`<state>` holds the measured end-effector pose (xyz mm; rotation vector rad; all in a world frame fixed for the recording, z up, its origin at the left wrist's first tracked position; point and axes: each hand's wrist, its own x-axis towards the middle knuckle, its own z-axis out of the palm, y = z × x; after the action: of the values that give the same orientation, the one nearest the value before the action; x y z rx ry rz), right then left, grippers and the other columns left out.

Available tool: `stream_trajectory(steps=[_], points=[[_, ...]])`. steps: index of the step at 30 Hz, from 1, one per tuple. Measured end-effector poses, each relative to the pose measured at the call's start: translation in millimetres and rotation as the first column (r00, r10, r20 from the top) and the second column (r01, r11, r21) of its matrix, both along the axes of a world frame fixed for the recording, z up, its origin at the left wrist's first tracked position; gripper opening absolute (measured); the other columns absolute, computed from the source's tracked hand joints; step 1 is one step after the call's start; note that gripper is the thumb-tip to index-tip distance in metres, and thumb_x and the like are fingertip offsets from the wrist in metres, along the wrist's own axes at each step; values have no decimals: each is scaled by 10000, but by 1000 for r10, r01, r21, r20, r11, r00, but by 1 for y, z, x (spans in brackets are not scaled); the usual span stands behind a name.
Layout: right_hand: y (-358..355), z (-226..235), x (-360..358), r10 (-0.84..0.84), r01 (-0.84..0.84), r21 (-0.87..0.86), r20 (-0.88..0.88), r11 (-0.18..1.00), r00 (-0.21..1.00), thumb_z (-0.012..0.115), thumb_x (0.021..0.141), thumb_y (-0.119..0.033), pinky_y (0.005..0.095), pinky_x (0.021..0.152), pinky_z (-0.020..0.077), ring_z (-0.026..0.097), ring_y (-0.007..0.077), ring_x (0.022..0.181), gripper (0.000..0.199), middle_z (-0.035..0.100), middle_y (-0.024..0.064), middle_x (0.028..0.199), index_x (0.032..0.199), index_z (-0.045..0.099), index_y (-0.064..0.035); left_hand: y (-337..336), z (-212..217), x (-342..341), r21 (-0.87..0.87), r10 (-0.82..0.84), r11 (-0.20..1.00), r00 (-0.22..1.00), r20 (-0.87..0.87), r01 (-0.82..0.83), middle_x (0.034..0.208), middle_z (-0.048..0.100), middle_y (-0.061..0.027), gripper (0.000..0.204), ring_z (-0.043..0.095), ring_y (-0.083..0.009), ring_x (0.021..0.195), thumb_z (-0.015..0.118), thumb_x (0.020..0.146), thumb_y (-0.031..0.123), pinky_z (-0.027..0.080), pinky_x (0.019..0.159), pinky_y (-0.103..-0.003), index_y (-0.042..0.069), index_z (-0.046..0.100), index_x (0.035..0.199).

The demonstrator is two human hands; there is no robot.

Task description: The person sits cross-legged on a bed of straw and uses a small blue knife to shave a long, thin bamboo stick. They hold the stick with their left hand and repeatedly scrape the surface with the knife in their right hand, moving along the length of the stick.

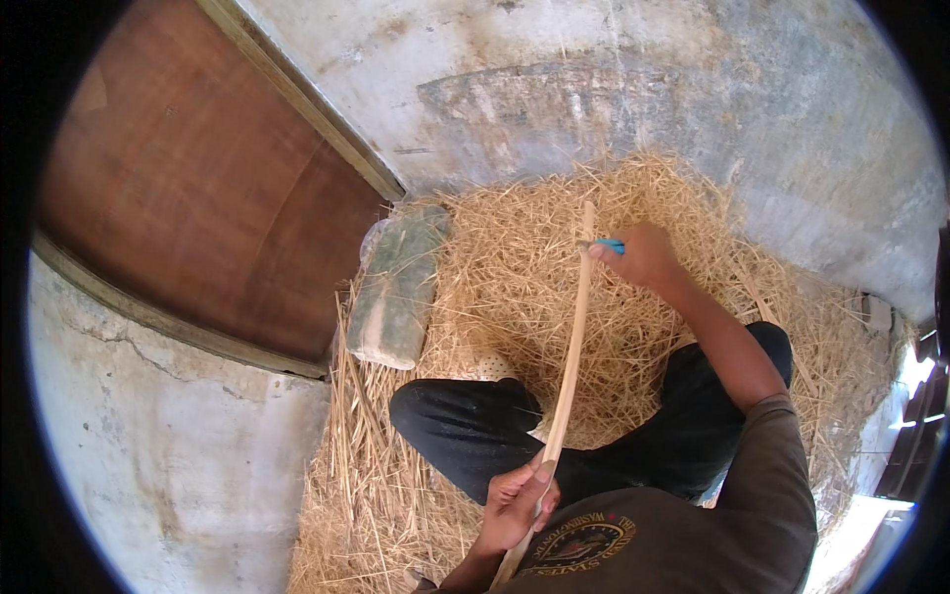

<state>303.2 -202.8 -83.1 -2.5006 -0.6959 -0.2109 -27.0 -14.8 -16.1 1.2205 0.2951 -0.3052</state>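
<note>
A long, pale strip that looks like split bamboo or wood runs from beside my body out over the straw in front of me. Near its lower end my left hand is closed round it, close to my shirt. Toward the far end, my right hand is closed on a small knife with a blue handle. Its short blade lies against or just over the strip; the exact contact is too small to tell. My crossed legs in dark trousers lie on both sides of the strip.
Dry straw or shavings are heaped under and around me. A greenish, worn slab or cushion lies at the left, by a brown panel in a wooden frame. A stained plaster wall stands close ahead.
</note>
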Motion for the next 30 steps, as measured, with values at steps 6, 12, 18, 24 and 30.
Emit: stream_trajectory(steps=[6, 12, 18, 24, 30], points=[[-5, -3, 17, -30, 31, -50, 13, 998, 999, 420, 788, -773, 372, 397, 342, 408, 204, 374, 755, 378, 30, 406, 498, 527, -84, 1, 2, -2, 15, 0, 1000, 1000, -17, 1, 628, 471, -12, 346, 403, -47, 453, 402, 1007, 160, 338, 406, -180, 54, 474, 1329], [-9, 10, 29, -110, 105, -114, -36, 988, 993, 415, 788, -777, 373, 413, 355, 436, 192, 404, 752, 408, 23, 426, 515, 549, -89, 1, 4, -3, 11, 7, 1000, 999, -40, -6, 633, 469, -5, 345, 406, -44, 464, 404, 1004, 147, 341, 412, -179, 63, 471, 1333], [-67, -26, 86, -440, 433, 146, 14, 889, 898, 405, 850, -708, 372, 445, 364, 431, 178, 420, 739, 402, 26, 425, 506, 515, -63, 1, -3, -36, 73, -134, 988, 991, -17, 135, 642, 521, -4, 236, 456, -54, 475, 453, 976, 113, 358, 399, -188, 55, 575, 1169], [-8, 25, 18, -272, 287, 96, -144, 953, 952, 426, 855, -684, 371, 464, 362, 424, 172, 447, 707, 421, 25, 466, 552, 534, -55, 28, -8, 1, 233, 151, 957, 983, 104, -171, 621, 502, 5, 350, 429, -50, 431, 476, 980, 157, 354, 395, -192, 43, 498, 1310], [-10, 27, -9, -97, 139, 246, -172, 959, 980, 475, 848, -655, 375, 494, 365, 443, 191, 471, 673, 446, 55, 513, 613, 556, -29, 62, 62, 77, 521, 189, 735, 869, 457, -434, 612, 571, -13, 290, 492, -60, 417, 508, 954, 133, 372, 373, -182, -4, 552, 1206]])
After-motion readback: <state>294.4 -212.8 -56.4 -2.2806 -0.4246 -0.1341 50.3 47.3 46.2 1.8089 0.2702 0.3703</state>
